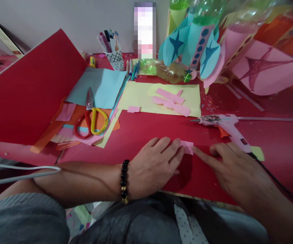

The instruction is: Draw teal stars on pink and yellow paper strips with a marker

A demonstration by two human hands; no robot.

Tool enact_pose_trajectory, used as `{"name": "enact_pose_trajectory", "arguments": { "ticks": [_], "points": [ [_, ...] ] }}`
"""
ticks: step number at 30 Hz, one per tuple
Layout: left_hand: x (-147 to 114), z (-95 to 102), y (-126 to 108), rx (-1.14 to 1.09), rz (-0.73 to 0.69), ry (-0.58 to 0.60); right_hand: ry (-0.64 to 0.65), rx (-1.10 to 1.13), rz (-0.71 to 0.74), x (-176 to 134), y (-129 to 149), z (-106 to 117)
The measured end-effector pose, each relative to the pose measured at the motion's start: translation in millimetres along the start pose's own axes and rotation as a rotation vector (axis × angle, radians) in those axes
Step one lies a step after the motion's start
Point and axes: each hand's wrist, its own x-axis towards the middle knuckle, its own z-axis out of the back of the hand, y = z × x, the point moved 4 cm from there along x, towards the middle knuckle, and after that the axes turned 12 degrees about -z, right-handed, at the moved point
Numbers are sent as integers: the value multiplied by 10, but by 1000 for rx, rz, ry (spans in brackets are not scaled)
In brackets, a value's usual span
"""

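Observation:
A small pink paper piece (187, 147) lies on the red tabletop in front of me. My left hand (159, 162) rests palm down with its fingers stretched out, the fingertips pressing on the piece's left end. From the right, my right hand (227, 162) touches the other end with its outstretched index finger, its other fingers curled. Just beyond my right hand a pink glue gun (227, 125) lies on its side, a clear glue stick in its back. Pink propeller-shaped cutouts (172, 105) lie on a pale yellow sheet (138, 93) farther off.
Scissors (92, 117) with red and yellow handles lie on paper scraps at the left, near a blue sheet (98, 84). A cup of pens (114, 57) and a plastic bottle (166, 69) are at the back. Paper-covered bottle rockets (194, 44) crowd the right rear.

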Motion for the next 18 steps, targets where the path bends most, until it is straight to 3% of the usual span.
{"name": "enact_pose_trajectory", "arguments": {
  "ticks": [6, 18],
  "points": [
    [21, -155, 13, -30, -11, 46, -24, 36, 2, 12, -2, 9],
    [34, -154, 7, -59, -31, 42, -29, 42, -1, 10, -5, 0]
  ]
}}
